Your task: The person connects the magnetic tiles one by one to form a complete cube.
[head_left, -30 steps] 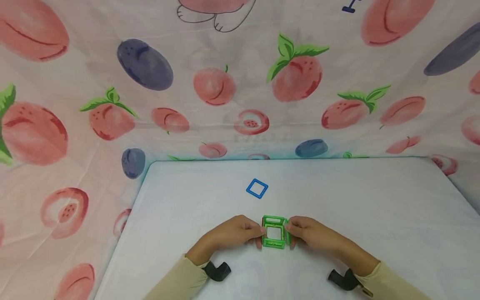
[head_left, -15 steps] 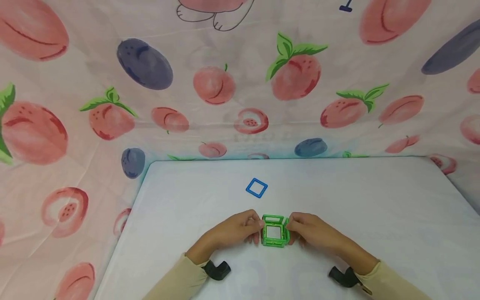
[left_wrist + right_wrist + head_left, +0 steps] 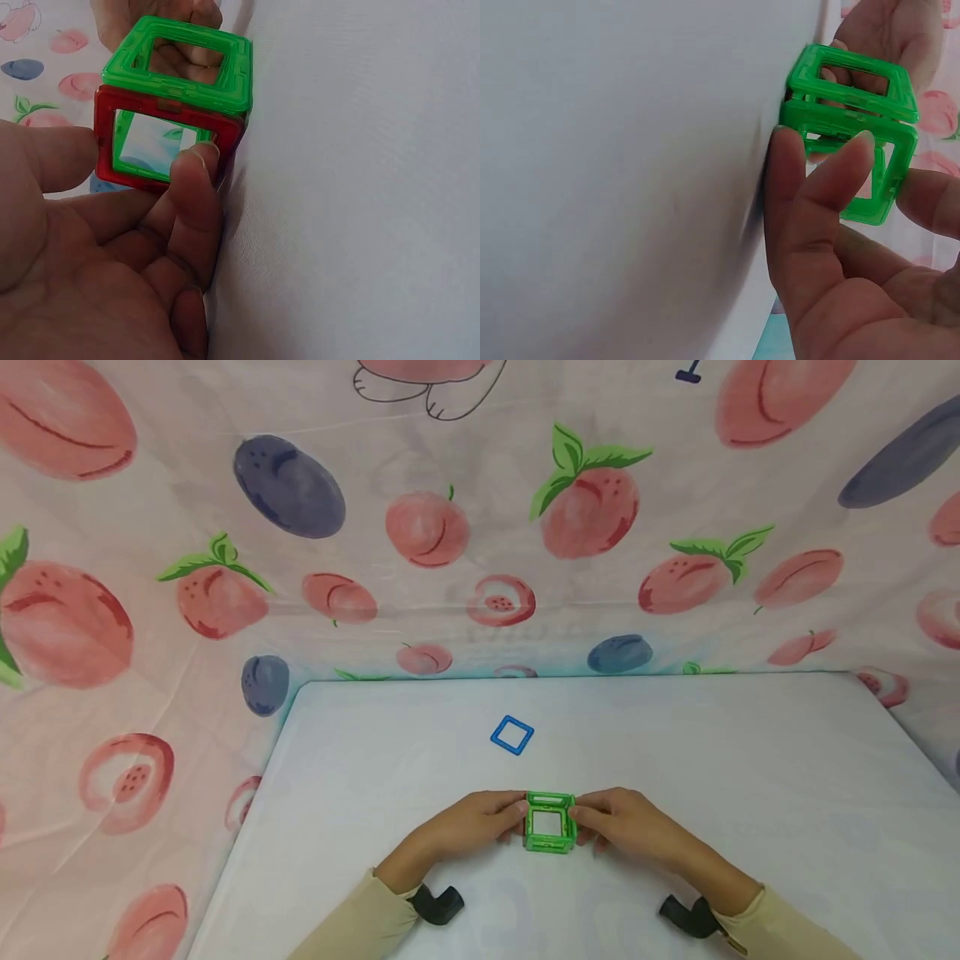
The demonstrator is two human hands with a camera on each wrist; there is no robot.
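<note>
A small cube of square magnetic tiles (image 3: 549,843) stands on the table between both hands, mostly green frames. Its left side is a red tile (image 3: 169,107). My left hand (image 3: 478,823) grips that side, thumb at the upper edge and fingertips low on the red frame. On the opposite side, my right hand (image 3: 633,827) holds a green tile (image 3: 851,120), with thumb at its top edge and fingertips against its face. In the right wrist view, a narrow gap shows between this tile and the neighbouring green one. Farther back lies a single blue square tile (image 3: 505,747), flat and turned cornerwise.
The white table (image 3: 375,735) reaches back to a fruit-printed cloth (image 3: 337,460) hanging behind it and at the left. Black curved pieces (image 3: 438,906) are strapped at both wrists, over beige sleeves.
The green tile on the right, tilted outward earlier, now stands closer in against the cube. Left fingers lifted briefly, then settled back on the red side. The blue tile has stayed put.
</note>
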